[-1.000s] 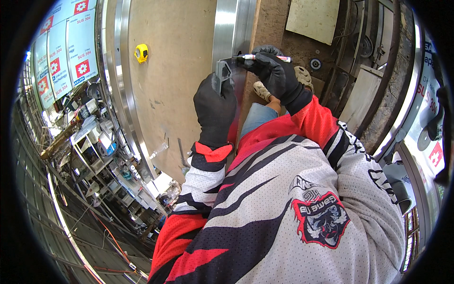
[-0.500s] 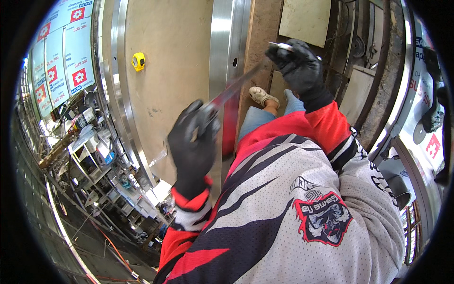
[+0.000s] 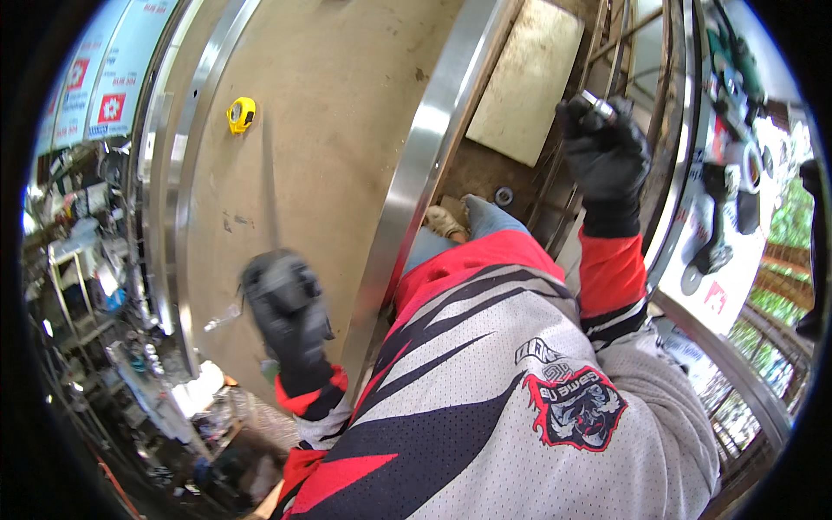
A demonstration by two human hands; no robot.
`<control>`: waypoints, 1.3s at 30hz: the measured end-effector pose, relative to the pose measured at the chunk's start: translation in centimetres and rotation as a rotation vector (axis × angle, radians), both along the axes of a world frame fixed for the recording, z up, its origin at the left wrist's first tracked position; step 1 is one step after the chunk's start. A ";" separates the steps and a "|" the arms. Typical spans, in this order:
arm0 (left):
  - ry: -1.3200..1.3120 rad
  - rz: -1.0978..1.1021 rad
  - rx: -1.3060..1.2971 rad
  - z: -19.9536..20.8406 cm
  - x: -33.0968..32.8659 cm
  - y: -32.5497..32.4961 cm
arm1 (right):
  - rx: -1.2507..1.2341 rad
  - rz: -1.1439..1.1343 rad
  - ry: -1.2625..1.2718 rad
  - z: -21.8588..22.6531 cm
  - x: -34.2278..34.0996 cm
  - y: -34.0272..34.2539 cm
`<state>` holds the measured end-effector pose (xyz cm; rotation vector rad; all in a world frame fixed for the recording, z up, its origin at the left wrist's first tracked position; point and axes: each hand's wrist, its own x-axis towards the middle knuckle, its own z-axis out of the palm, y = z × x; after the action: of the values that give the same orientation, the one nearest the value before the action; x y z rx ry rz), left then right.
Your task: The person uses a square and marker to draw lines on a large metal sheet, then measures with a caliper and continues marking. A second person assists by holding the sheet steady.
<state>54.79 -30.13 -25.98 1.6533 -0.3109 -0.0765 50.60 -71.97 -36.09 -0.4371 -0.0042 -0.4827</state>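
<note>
My left hand (image 3: 286, 299), in a black glove, is closed round the end of a long thin metal strip (image 3: 269, 182). The strip points away from me over the brown tabletop (image 3: 329, 113); it looks like a steel ruler, but motion blurs it. A yellow tape measure (image 3: 241, 114) lies on the tabletop by the strip's far end. Away to the right, my right hand (image 3: 607, 165), also gloved in black, is raised with its fingers curled round a short silver-and-white pen-like piece (image 3: 598, 106). Most of that piece is hidden in the fist.
Shiny metal channels (image 3: 451, 78) edge the tabletop on both sides. A pale square panel (image 3: 525, 82) lies low beyond the near channel. Angle grinders (image 3: 715, 225) rest on a bench at the right. Cluttered shelves (image 3: 74, 286) and film-covered sheets (image 3: 104, 78) stand left.
My hands have moved apart: the left went left and lower with the metal strip, the right went right with the pen-like piece. The strip swung from pointing rightward to pointing away from me.
</note>
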 end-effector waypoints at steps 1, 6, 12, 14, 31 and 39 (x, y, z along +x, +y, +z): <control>0.055 0.030 0.205 -1.8 -0.3 -1.1 | -0.025 0.026 0.011 0.5 0.5 0.9; -0.170 -0.104 0.632 -6.9 -0.6 -6.0 | -0.158 0.226 0.088 2.2 4.3 3.6; -0.256 -0.034 0.812 -8.8 -0.6 -10.5 | -0.188 0.479 0.086 1.9 13.2 2.4; -0.284 0.058 0.867 -9.5 -1.0 -11.7 | -0.195 0.641 0.069 0.8 16.9 1.9; -0.163 0.159 1.076 -11.4 -3.2 -14.5 | -0.275 0.998 0.034 -6.3 27.3 0.1; -0.145 0.175 1.061 -10.6 -1.6 -13.9 | -0.291 0.937 0.024 -6.2 27.4 0.2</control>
<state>53.15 -44.02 -36.63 2.7403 -0.2407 0.0217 77.96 -71.76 -42.29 -0.6669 -0.2488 0.4535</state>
